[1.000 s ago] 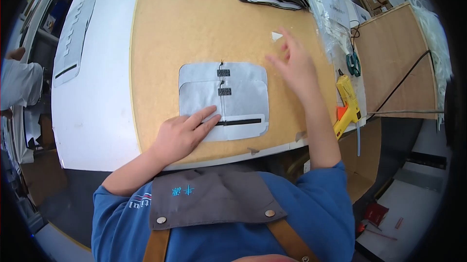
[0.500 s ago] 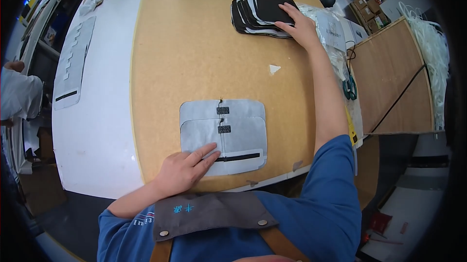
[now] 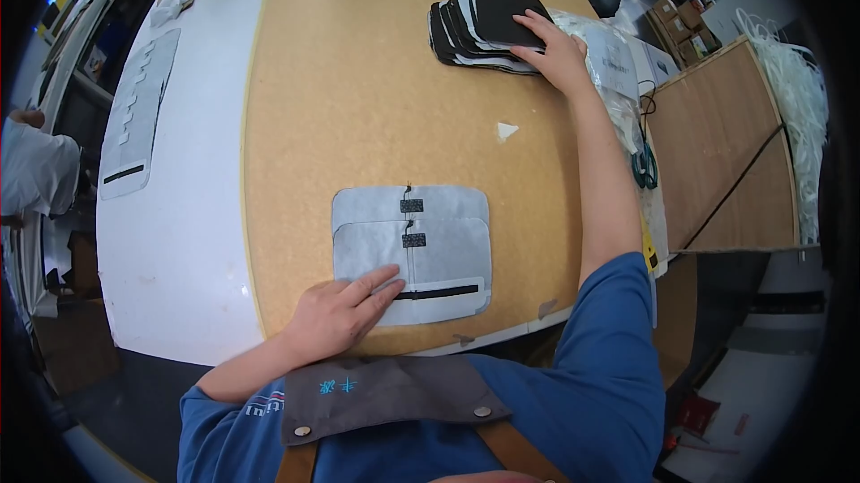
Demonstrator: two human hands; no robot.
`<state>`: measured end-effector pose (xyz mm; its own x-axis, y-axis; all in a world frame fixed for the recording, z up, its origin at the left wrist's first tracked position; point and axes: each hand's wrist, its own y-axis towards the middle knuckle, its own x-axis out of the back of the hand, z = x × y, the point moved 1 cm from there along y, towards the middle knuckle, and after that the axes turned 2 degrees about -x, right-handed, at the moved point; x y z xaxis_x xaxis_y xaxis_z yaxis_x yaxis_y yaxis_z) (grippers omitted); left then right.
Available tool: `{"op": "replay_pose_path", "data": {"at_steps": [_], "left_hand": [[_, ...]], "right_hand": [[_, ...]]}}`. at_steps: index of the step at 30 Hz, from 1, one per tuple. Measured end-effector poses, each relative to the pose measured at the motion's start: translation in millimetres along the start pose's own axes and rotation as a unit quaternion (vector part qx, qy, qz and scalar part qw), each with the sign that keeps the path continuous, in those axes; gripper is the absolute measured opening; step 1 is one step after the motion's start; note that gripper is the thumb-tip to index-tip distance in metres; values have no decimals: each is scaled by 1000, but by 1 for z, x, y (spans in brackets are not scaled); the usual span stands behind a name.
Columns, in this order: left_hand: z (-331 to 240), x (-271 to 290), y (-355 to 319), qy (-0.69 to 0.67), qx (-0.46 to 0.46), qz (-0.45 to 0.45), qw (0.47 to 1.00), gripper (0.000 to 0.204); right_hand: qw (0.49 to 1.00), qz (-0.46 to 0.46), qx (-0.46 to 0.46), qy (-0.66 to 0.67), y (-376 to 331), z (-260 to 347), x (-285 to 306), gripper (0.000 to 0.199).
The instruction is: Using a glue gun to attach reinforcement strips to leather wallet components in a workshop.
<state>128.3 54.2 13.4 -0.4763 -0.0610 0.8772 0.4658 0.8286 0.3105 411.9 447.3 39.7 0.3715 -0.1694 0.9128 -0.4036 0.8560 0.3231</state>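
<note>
In front of me lie overlapping grey fabric panels (image 3: 452, 254) with rounded corners, two small black patches down the middle and a black strip along the lower part. My left hand (image 3: 345, 308) rests on their lower left with its fingers stretched out flat. At the far right, my right hand (image 3: 560, 53) reaches to a stack of black and light-grey fabric pieces (image 3: 488, 21). Its fingers are spread over the right edge of the top black piece, thumb apart from the others. The underside of that hand is hidden.
A white paper scrap (image 3: 507, 131) lies on the brown tabletop (image 3: 313, 107). Dark-green-handled scissors (image 3: 643, 165) and clear plastic bags (image 3: 609, 57) line the right edge. On the white surface at left is a long grey strip (image 3: 139, 116). Another person (image 3: 40, 165) is at far left.
Both hands keep their places on the panels and the stack. The whole view has shifted very slightly; nothing has been lifted or let go.
</note>
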Motion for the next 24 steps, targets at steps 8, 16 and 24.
{"op": "replay_pose_path", "data": {"at_steps": [8, 16, 24], "left_hand": [[-1, 0, 1, -7, -4, 1, 1000, 35], [0, 1, -2, -2, 3, -1, 1000, 34], [-2, 4, -1, -11, 18, 22, 1000, 33]], "right_hand": [[993, -4, -28, 113, 8, -25, -3, 46], [962, 20, -121, 245, 16, -14, 9, 44], [956, -5, -132, 260, 14, -20, 6, 49]]}}
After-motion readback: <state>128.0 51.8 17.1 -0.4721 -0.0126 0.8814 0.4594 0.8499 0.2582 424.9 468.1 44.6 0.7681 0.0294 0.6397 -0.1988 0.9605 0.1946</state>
